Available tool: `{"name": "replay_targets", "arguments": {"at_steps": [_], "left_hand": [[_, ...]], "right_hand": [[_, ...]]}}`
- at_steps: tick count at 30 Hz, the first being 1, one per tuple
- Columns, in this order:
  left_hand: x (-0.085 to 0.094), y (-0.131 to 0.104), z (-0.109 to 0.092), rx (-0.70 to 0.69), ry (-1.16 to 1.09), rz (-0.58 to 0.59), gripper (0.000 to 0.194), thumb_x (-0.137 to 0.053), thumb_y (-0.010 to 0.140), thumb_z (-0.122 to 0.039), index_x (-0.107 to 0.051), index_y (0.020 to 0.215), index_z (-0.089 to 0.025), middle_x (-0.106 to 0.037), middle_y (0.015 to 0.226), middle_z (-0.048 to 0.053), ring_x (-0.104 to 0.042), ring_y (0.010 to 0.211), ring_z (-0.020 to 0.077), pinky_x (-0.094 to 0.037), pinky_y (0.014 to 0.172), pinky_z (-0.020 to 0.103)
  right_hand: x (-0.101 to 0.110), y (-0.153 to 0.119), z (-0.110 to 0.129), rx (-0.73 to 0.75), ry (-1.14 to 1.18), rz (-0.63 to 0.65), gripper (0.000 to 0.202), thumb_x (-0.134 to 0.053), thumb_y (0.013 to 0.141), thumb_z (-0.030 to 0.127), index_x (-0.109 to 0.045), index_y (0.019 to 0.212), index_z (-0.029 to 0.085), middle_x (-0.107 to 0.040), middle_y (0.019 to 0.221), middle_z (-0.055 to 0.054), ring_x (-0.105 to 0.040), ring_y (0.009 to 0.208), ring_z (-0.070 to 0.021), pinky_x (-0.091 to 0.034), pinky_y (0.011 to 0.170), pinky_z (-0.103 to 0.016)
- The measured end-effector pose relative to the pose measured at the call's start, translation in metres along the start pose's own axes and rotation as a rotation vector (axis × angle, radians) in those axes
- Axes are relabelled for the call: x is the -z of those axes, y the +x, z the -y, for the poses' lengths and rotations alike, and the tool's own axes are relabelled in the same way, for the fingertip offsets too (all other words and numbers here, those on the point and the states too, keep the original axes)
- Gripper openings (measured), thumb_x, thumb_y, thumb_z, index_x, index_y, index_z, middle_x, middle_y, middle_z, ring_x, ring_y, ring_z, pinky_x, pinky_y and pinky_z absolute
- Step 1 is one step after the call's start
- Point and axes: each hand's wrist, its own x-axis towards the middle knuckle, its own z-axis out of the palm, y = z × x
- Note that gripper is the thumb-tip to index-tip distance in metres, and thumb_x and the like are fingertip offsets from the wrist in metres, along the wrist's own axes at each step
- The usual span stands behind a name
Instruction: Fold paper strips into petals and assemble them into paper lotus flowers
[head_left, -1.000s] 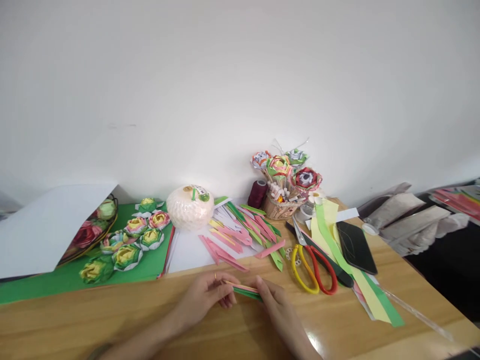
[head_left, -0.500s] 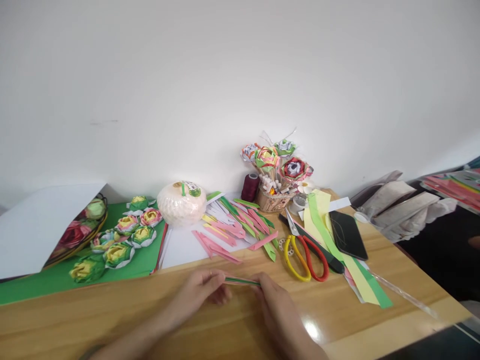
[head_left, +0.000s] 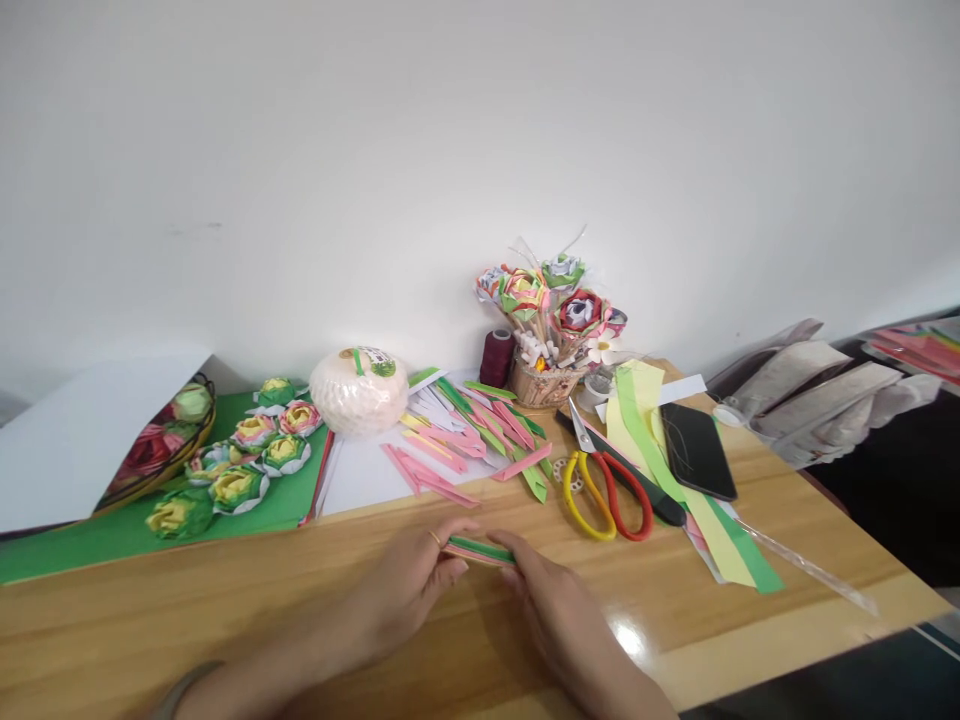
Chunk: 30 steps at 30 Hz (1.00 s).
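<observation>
A narrow stack of folded paper strips (head_left: 480,551), green on top with pink and white below, is held level between both hands over the front of the table. My left hand (head_left: 420,575), with a ring on one finger, pinches its left end. At the right end, my right hand (head_left: 551,595) grips it between thumb and fingers. Just behind lie loose pink folded strips (head_left: 431,475) and a pile of green, white and pink ones (head_left: 487,420) on white paper.
Scissors (head_left: 600,490) with yellow and red handles lie right of the strips, beside a black phone (head_left: 697,450) and long paper strips (head_left: 720,545). Paper flowers (head_left: 240,487) rest on green sheets at left. Behind stand a flower basket (head_left: 544,383), thread spool (head_left: 496,358) and wrapped white ball (head_left: 358,392).
My left hand has turned, its fingers now closer round the strips. The stack has tilted, showing more of its layered side. The view has shifted slightly.
</observation>
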Motion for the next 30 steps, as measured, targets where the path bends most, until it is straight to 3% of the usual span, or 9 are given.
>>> {"name": "replay_targets", "arguments": {"at_steps": [3, 6, 8, 11, 16, 22, 26, 30], "left_hand": [[-0.003, 0.005, 0.002, 0.005, -0.071, 0.004, 0.033, -0.054, 0.08, -0.033, -0.063, 0.11, -0.022, -0.063, 0.074, 0.003, -0.053, 0.067, 0.0172, -0.039, 0.067, 0.025], [-0.006, 0.012, 0.009, -0.006, -0.2, -0.032, 0.023, -0.056, 0.078, -0.034, -0.068, 0.09, -0.019, -0.062, 0.071, 0.003, -0.053, 0.064, 0.0152, -0.04, 0.061, 0.023], [-0.008, 0.016, 0.012, 0.026, -0.262, -0.041, 0.019, -0.058, 0.076, -0.034, -0.067, 0.081, -0.018, -0.06, 0.065, 0.001, -0.053, 0.061, 0.0142, -0.04, 0.058, 0.022], [-0.012, 0.021, 0.015, 0.09, -0.303, -0.04, 0.02, -0.06, 0.075, -0.034, -0.065, 0.08, -0.016, -0.059, 0.06, 0.0, -0.051, 0.055, 0.0122, -0.039, 0.055, 0.022], [-0.017, 0.031, 0.017, 0.126, -0.225, -0.025, 0.021, -0.058, 0.075, -0.032, -0.066, 0.082, -0.014, -0.058, 0.057, -0.001, -0.05, 0.053, 0.0112, -0.039, 0.053, 0.021], [-0.022, 0.044, 0.021, 0.056, -0.095, 0.11, 0.025, -0.054, 0.078, -0.036, -0.068, 0.083, -0.016, -0.062, 0.063, 0.001, -0.055, 0.057, 0.0138, -0.043, 0.057, 0.023], [-0.015, 0.054, 0.014, -0.064, 0.142, -0.024, 0.033, -0.054, 0.078, -0.035, -0.063, 0.106, -0.019, -0.067, 0.077, 0.003, -0.059, 0.073, 0.0175, -0.044, 0.071, 0.028], [0.011, 0.063, 0.004, -0.055, 0.099, -0.152, 0.031, -0.051, 0.079, -0.033, -0.063, 0.103, -0.016, -0.068, 0.08, 0.004, -0.06, 0.073, 0.0176, -0.046, 0.069, 0.028]], "right_hand": [[0.004, -0.002, 0.002, -0.012, 0.053, 0.023, 0.033, -0.03, 0.091, 0.026, -0.053, 0.114, 0.022, -0.071, 0.091, -0.007, -0.067, 0.08, -0.0214, -0.05, 0.068, -0.029], [0.004, -0.003, -0.001, -0.014, 0.105, 0.011, 0.034, -0.03, 0.093, 0.03, -0.055, 0.113, 0.02, -0.07, 0.089, -0.007, -0.066, 0.081, -0.0202, -0.051, 0.07, -0.029], [0.002, -0.004, -0.008, 0.025, 0.075, -0.088, 0.033, -0.035, 0.091, 0.028, -0.053, 0.118, 0.019, -0.068, 0.096, -0.009, -0.065, 0.084, -0.0196, -0.051, 0.072, -0.028], [-0.005, -0.005, -0.02, 0.133, -0.056, -0.241, 0.032, -0.036, 0.091, 0.023, -0.057, 0.114, 0.017, -0.067, 0.09, -0.01, -0.064, 0.079, -0.0197, -0.052, 0.068, -0.029], [-0.009, -0.007, -0.028, 0.171, -0.241, -0.327, 0.03, -0.037, 0.09, 0.021, -0.065, 0.102, 0.017, -0.065, 0.087, -0.011, -0.064, 0.078, -0.0206, -0.054, 0.066, -0.03], [-0.012, -0.012, -0.029, 0.113, -0.193, -0.328, 0.026, -0.039, 0.09, 0.025, -0.063, 0.1, 0.02, -0.066, 0.086, -0.007, -0.065, 0.077, -0.0178, -0.054, 0.066, -0.026], [-0.014, -0.014, -0.034, -0.02, -0.204, -0.373, 0.026, -0.04, 0.09, 0.027, -0.064, 0.093, 0.02, -0.067, 0.085, -0.006, -0.066, 0.074, -0.0169, -0.053, 0.064, -0.025], [-0.012, -0.017, -0.041, -0.123, -0.302, -0.402, 0.026, -0.043, 0.088, 0.033, -0.063, 0.096, 0.019, -0.067, 0.086, -0.007, -0.067, 0.075, -0.019, -0.054, 0.063, -0.027]]}}
